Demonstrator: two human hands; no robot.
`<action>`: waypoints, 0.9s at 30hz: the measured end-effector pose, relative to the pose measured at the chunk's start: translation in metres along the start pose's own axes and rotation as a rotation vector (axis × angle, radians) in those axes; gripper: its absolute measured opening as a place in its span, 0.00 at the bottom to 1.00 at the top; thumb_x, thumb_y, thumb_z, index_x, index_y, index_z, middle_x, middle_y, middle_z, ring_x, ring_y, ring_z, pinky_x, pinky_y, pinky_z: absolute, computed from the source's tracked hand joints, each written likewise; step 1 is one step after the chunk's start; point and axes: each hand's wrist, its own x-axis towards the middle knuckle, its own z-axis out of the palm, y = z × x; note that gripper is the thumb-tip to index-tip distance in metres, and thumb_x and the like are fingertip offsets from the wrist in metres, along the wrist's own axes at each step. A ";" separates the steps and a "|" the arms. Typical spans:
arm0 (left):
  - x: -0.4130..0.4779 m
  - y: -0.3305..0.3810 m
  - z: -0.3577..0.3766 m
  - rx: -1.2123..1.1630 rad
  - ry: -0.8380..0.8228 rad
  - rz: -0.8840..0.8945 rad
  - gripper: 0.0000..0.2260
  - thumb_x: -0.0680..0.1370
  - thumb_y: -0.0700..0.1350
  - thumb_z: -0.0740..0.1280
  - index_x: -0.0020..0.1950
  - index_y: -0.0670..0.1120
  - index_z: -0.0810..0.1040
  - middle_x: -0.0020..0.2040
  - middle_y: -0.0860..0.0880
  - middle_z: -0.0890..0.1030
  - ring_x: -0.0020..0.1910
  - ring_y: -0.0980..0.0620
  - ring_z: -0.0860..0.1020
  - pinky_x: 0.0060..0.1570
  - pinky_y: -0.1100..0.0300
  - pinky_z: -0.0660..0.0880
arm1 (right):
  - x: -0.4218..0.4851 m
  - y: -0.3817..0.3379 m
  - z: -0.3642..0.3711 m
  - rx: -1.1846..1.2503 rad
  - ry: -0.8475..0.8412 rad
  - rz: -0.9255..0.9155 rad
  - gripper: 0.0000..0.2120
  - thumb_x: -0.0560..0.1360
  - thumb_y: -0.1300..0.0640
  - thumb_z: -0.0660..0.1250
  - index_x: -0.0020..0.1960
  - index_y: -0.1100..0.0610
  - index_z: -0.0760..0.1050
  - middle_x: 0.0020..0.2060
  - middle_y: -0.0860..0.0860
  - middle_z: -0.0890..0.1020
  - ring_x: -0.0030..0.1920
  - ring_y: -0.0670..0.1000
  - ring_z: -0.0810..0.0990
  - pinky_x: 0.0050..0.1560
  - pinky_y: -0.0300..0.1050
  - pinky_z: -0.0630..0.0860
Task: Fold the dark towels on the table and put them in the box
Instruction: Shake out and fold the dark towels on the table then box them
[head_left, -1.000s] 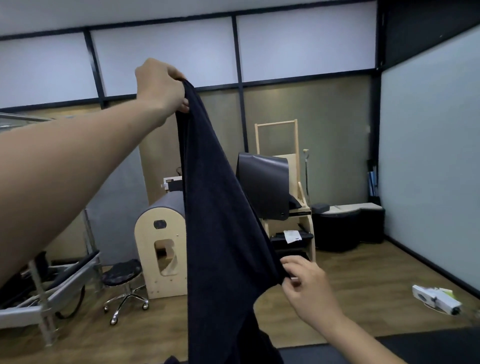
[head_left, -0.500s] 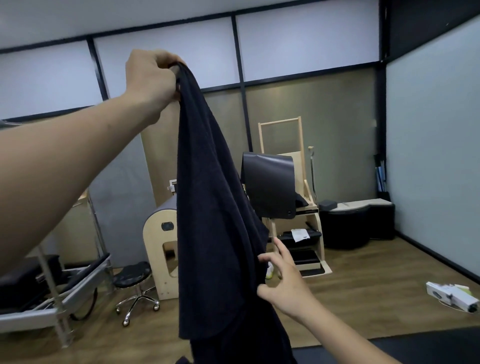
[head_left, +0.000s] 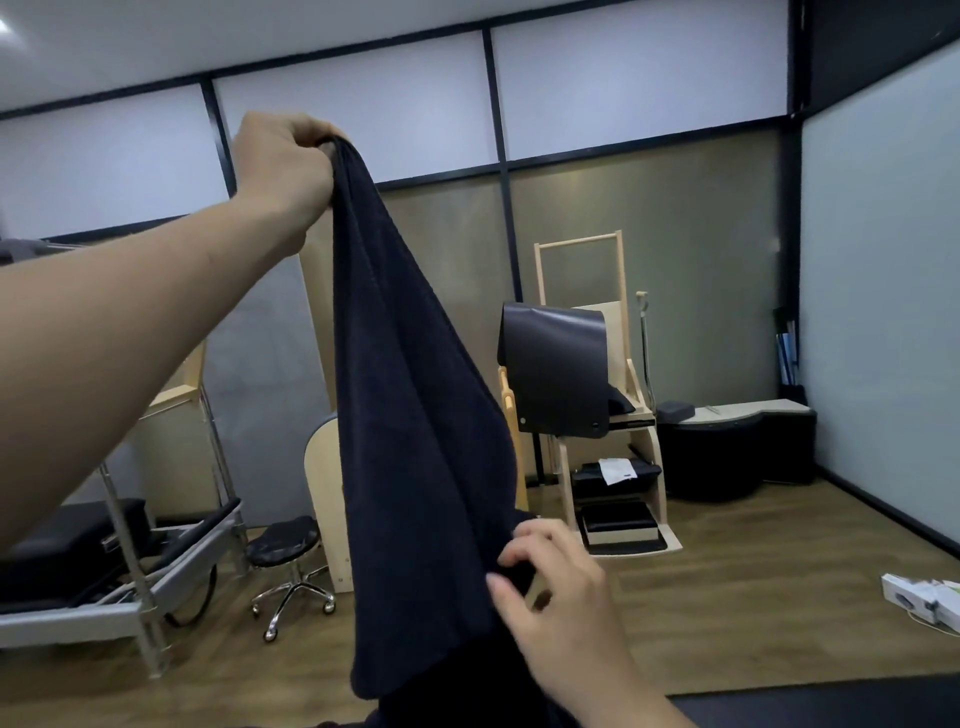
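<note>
A dark towel (head_left: 415, 441) hangs lengthwise in front of me. My left hand (head_left: 283, 163) grips its top end, raised high at the upper left. My right hand (head_left: 561, 603) is low at the towel's right edge, where thumb and curled fingers pinch a fold of the cloth. The towel's lower end drops out of view at the bottom. A strip of the dark table (head_left: 831, 701) shows at the lower right. No box is in view.
Across the wooden floor stand a wooden chair frame with a dark mat (head_left: 556, 369), a rounded wooden barrel (head_left: 324, 488), a black stool (head_left: 285, 545) and a metal-framed bed (head_left: 104, 571). A white device (head_left: 922, 603) lies at the right.
My right hand went from spread fingers beside the towel to pinching its right edge. My left hand has kept its grip on the raised top end.
</note>
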 end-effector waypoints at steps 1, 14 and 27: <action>0.000 -0.001 0.000 0.006 0.014 -0.009 0.15 0.78 0.37 0.62 0.37 0.52 0.81 0.37 0.52 0.81 0.39 0.50 0.81 0.39 0.53 0.83 | -0.007 -0.002 0.003 -0.014 -0.057 0.033 0.10 0.68 0.41 0.68 0.47 0.42 0.74 0.54 0.33 0.71 0.52 0.37 0.75 0.45 0.29 0.74; -0.001 0.015 0.008 0.052 0.044 0.051 0.11 0.79 0.38 0.63 0.44 0.48 0.84 0.42 0.52 0.81 0.40 0.53 0.80 0.35 0.60 0.82 | -0.006 -0.048 0.033 -0.059 -0.335 0.210 0.08 0.76 0.47 0.68 0.53 0.44 0.82 0.68 0.35 0.56 0.70 0.41 0.60 0.62 0.34 0.70; -0.008 0.022 -0.005 -0.055 0.005 0.147 0.15 0.78 0.36 0.62 0.38 0.52 0.81 0.38 0.53 0.81 0.36 0.58 0.79 0.37 0.62 0.79 | 0.029 0.007 0.010 0.156 -0.489 0.352 0.21 0.65 0.49 0.79 0.47 0.44 0.68 0.78 0.40 0.37 0.80 0.49 0.46 0.73 0.45 0.59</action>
